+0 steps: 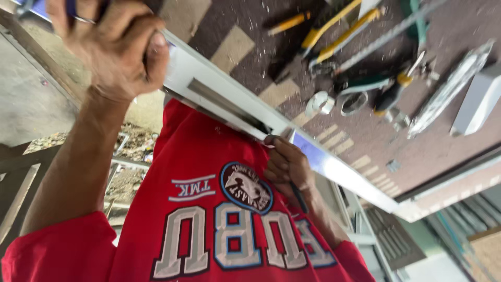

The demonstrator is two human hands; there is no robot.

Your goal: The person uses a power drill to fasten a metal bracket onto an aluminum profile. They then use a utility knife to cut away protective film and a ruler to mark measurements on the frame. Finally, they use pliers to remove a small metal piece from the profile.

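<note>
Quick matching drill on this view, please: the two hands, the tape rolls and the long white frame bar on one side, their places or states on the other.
1. left hand
2. right hand
3. tape rolls
4. white frame bar

A. lying on the brown floor beside the tools
B. fist raised at top left
C. runs diagonally across the red shirt
D. fingers on the bar's lower edge, by a dark thin tool

Pairs: 1-B, 2-D, 3-A, 4-C
</note>
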